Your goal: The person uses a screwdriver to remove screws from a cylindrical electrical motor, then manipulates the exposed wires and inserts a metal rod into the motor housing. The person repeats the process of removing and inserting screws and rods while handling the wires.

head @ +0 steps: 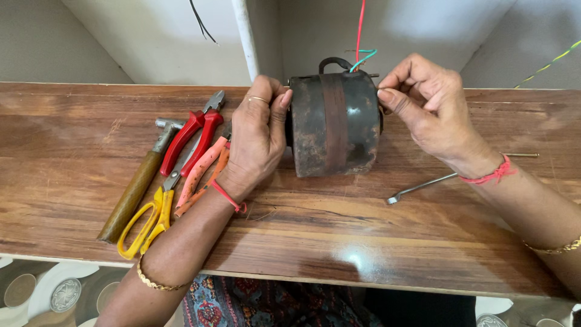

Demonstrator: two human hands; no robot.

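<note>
Standing by: near edge: glossy brown wooden tabletop (pixel 315 242), with both forearms reaching across it from the near side.
Near left: yellow-handled scissors (pixel 148 221) and a wooden-handled hammer (pixel 136 191) lie angled away from the person.
Left, a little farther: red-handled pliers (pixel 192 140) and orange-handled pliers (pixel 203 172), partly under the left wrist.
Near right: thin grey metal rod with a hooked end (pixel 423 184), well apart from the casing, beside the right wrist.
Middle: dark, rusty cylindrical metal motor casing (pixel 336 124) lies on its side between the two hands, its long axis running left to right.
Left hand (pixel 257 136): fingers curled, thumb and fingertips pressed on the casing's left end face.
Right hand (pixel 423 106): fingers pinched narrow at the casing's right end; what they pinch is hidden.
Nearness: both hands touch an end, so neither is clearly closer.
Far: red and green wires (pixel 361 42) rise from the casing's top toward the pale wall (pixel 151 36).
</note>
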